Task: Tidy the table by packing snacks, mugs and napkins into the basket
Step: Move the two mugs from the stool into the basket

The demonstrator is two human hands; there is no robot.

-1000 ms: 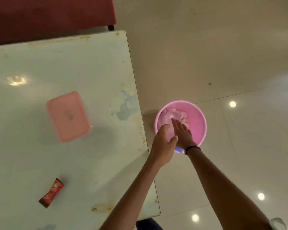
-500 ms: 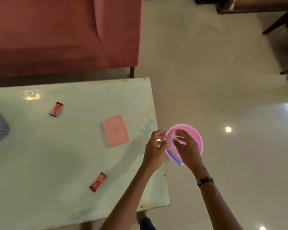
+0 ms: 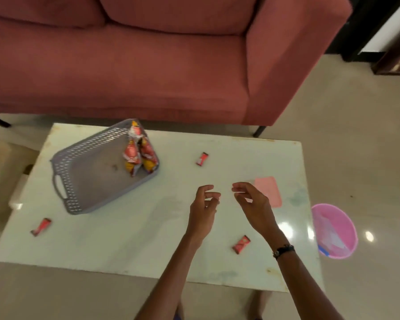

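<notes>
A grey perforated basket sits on the left half of the pale table, with several red snack packets in its far right corner. Three small red snack bars lie loose: one at the back, one near the front, one at the far left. A pink flat lid lies at the right. My left hand and my right hand hover over the table's middle, fingers apart and curled, holding nothing.
A pink bin with a liner stands on the floor just off the table's right edge. A red sofa runs along the far side of the table. Glossy tiled floor surrounds the table.
Both hands have left the pink bin and swung left over the table. The view has turned left, so the basket and the sofa now show.
</notes>
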